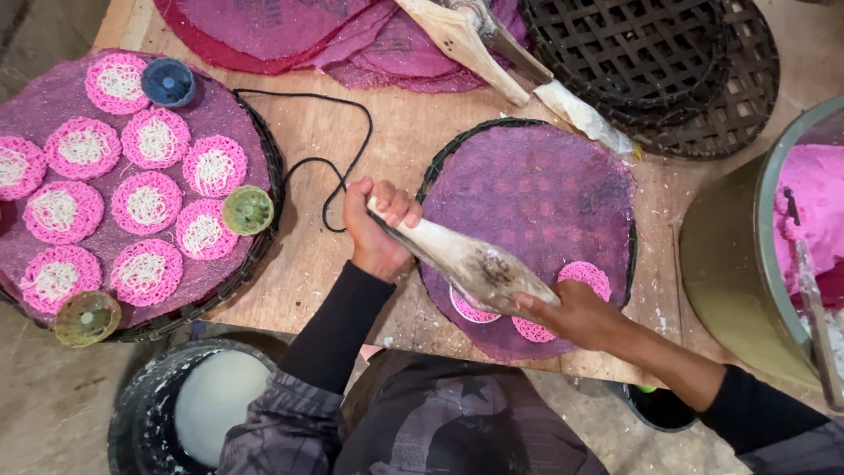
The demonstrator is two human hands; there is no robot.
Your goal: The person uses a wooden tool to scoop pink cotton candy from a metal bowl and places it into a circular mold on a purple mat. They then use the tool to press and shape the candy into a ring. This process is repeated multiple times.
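Press (466, 259), a worn wooden two-handled tool, lies slanted over the near edge of the purple mat (536, 189), above fresh pink noodle rounds (585, 277). Left hand (378, 233) is clenched around the far-left handle; right hand (580, 317) grips the near-right end, fingers curled over it (the thumb is probably beneath, hidden). Uneven squeezing could skew the strands onto a neighbouring round, and the press could slip, dragging the mat off its tray (440, 167).

At your nine o'clock sits a full tray (255, 255) of pink noodle discs (148, 204), stacked woven baskets (694, 70) at one, a white-filled bucket (207, 413) at seven.
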